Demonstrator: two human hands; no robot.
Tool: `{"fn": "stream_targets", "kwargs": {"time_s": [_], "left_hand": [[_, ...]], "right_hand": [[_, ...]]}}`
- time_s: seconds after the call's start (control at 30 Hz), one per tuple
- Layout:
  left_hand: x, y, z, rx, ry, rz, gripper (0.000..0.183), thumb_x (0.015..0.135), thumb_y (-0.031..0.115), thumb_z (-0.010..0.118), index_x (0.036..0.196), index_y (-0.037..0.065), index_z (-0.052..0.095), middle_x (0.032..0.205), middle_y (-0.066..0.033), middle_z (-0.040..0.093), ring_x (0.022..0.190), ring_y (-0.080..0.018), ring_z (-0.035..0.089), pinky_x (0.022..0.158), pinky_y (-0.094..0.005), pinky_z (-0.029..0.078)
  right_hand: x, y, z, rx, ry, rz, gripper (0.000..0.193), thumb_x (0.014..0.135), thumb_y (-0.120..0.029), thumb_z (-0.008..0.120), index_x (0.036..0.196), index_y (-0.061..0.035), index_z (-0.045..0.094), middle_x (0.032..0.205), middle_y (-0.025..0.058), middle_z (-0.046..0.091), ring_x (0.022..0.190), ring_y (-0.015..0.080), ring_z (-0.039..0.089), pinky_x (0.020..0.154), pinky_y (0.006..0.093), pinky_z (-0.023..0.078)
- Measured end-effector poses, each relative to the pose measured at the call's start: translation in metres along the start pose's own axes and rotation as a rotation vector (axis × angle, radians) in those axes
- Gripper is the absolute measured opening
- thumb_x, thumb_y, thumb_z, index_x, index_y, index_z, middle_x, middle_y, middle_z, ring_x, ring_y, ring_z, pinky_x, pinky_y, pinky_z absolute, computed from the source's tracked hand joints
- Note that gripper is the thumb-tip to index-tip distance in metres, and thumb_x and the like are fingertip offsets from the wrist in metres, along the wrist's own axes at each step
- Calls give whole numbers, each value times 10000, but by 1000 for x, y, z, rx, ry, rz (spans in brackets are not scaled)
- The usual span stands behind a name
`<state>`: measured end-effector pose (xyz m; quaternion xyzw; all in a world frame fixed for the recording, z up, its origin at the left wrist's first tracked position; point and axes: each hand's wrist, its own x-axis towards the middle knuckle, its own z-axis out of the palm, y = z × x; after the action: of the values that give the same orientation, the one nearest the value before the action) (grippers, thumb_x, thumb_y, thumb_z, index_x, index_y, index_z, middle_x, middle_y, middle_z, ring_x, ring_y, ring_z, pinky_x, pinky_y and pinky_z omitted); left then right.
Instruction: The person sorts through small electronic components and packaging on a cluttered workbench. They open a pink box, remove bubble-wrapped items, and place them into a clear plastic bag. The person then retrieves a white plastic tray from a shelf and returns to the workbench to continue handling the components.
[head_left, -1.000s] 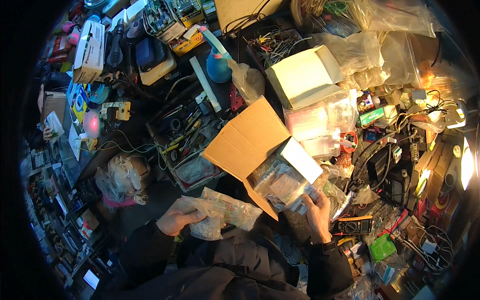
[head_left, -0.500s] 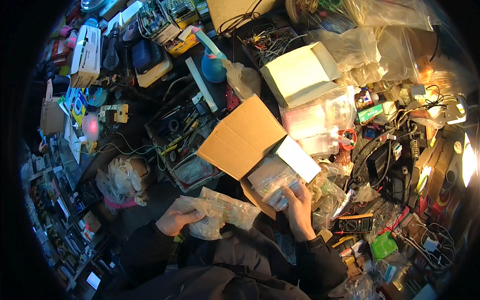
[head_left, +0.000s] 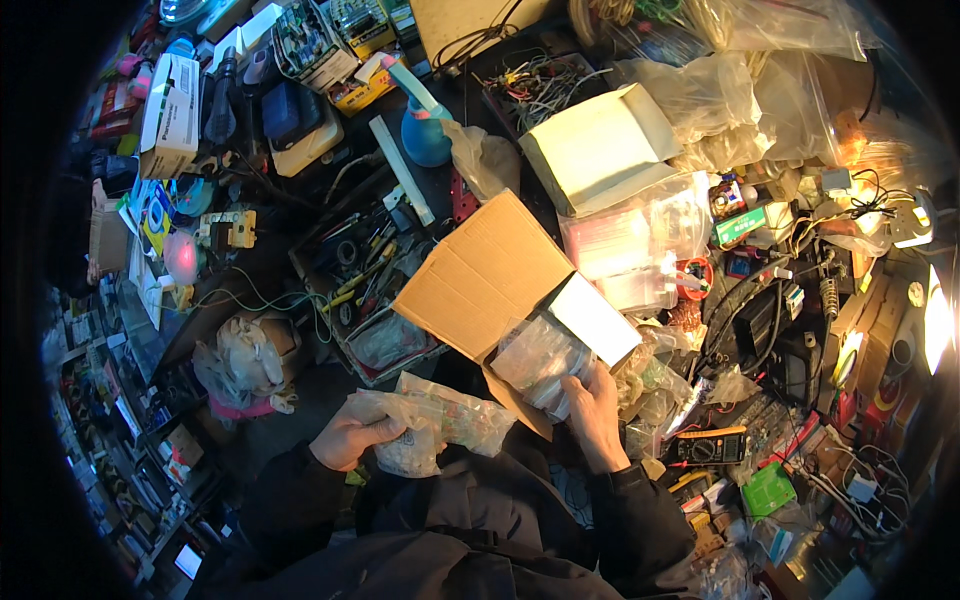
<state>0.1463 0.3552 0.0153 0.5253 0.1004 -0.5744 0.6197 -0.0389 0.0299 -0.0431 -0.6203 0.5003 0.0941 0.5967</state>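
Observation:
My left hand (head_left: pixel 350 437) is closed, its thumb pinching small clear plastic bags (head_left: pixel 412 455) with small pale contents that I cannot make out. Beside them hangs another bag (head_left: pixel 478 424) with reddish and greenish bits inside. An open brown cardboard box (head_left: pixel 485 270) sits in front of me, its big flap raised toward the far left. Inside it are clear zip bags (head_left: pixel 540 362) and a white box (head_left: pixel 594 318). Over the box's near right edge, my right hand (head_left: pixel 597 415) grips the near end of one clear bag between thumb and fingers; the fingertips are partly hidden.
An open cream box (head_left: pixel 600 150) stands beyond the brown one. Tools fill a tray (head_left: pixel 375 270) to the left, near a blue spray bottle (head_left: pixel 427 132). At right lie a multimeter (head_left: pixel 710 446), a green board (head_left: pixel 767 490) and tangled cables. A plastic-wrapped bundle (head_left: pixel 245 360) is at left.
The clear bags in the box have shifted slightly left and lie flatter. My right hand has moved a little and its fingers have changed position. My left hand has barely moved.

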Motion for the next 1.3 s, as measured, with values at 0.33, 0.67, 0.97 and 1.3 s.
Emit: {"fn": "stream_targets", "kwargs": {"time_s": [0.33, 0.67, 0.97, 1.3], "left_hand": [[0, 9, 0, -24, 18, -7, 288, 1084, 156, 826, 1313, -19, 837, 1253, -107, 857, 1164, -208, 789, 1045, -389, 596], [-1, 8, -8, -33, 49, -44, 306, 1078, 134, 834, 1355, 3, 820, 1269, -91, 849, 1184, -201, 781, 1058, -383, 593], [-3, 4, -14, -19, 18, -56, 295, 1081, 138, 828, 1336, -8, 827, 1265, -96, 848, 1185, -205, 780, 1059, -382, 590], [-13, -2, -12, -42, 48, -65, 371, 1092, 160, 824, 1417, -15, 786, 1354, -109, 824, 1254, -223, 761, 1088, -403, 584]], "right_hand": [[-26, -4, 1, 7, 95, -56, 402, 1021, -91, 708, 1382, 81, 665, 1125, 171, 773, 981, 220, 717, 891, 388, 591], [-36, -29, -4, -265, 165, -176, 483, 1098, -231, 761, 1439, 86, 630, 1098, 191, 812, 914, 251, 747, 843, 397, 607], [-6, -40, 18, -779, 65, -931, 534, 946, -60, 821, 1475, -104, 758, 1553, 123, 704, 1425, 368, 649, 1137, 480, 550], [35, -41, 37, -1111, -114, -999, 533, 934, -107, 797, 1464, -93, 743, 1517, 143, 687, 1451, 346, 612, 1145, 465, 550]]}}
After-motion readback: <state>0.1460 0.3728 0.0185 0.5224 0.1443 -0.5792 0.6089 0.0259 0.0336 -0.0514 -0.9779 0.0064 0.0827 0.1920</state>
